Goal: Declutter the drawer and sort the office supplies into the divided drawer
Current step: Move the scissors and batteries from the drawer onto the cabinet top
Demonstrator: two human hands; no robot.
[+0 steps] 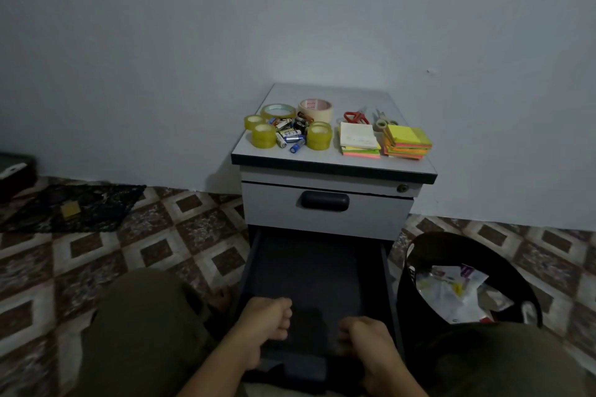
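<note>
Room dim; plain pale wall behind, floor of brown-and-cream patterned tile. A small grey pedestal cabinet stood against the wall. Its top carried the supplies in three groups. At 9 o'clock: yellowish tape rolls, a cream roll of masking tape at the back, and loose batteries heaped between them. At centre: a white notepad on coloured sticky notes, red-handled scissors just behind. At 3 o'clock: a stack of neon sticky notes, grey scissors behind it.

Upper drawer shut. Lower drawer pulled out toward the camera, interior dark and bare as far as visible; no dividers could be made out.

Left hand rested on the drawer's near edge at 7 o'clock, fingers curled loosely, nothing seen in them. Right hand at 5 o'clock, fingers curled down over the front edge; whether they gripped it, cannot tell.

Black waste bin with paper scraps stood just beside the drawer at 3 o'clock. Knees in olive trousers flanked the drawer. Dark mat lay at 9 o'clock.
</note>
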